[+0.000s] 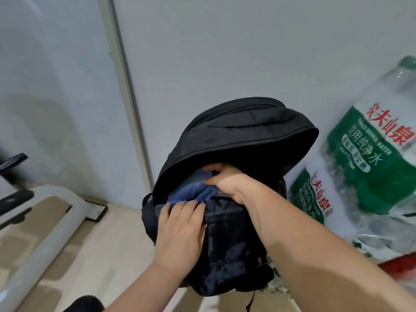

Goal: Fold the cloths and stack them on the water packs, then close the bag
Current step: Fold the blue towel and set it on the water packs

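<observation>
Holding a blue cloth [189, 192] at the mouth of a black bag [236, 136], we look down on both bare hands at work. The cloth lies bunched in the bag's open top, partly inside, with its folds showing between the raised flap and the front rim. The bag stands upright on the floor [108, 255] in the middle of the view, its zipped flap thrown back and arching over the opening.

Our right hand [227, 179] reaches in from the right under the flap, thumb and fingers pinching the upper edge of the cloth. Our left hand [182, 224] rests on the bag's front wall, its fingers curled over the rim just below the cloth; the fingertips are hidden, so we cannot tell whether they also touch the cloth.

Just beside the bag on the right stand the water packs [371, 154], bottles shrink-wrapped in clear plastic with green labels and red lettering, one pack in front of the other. Behind everything is a pale wall [225, 52]. On the left, well apart from the bag, a white tubular frame [45, 221] slants across the floor.
</observation>
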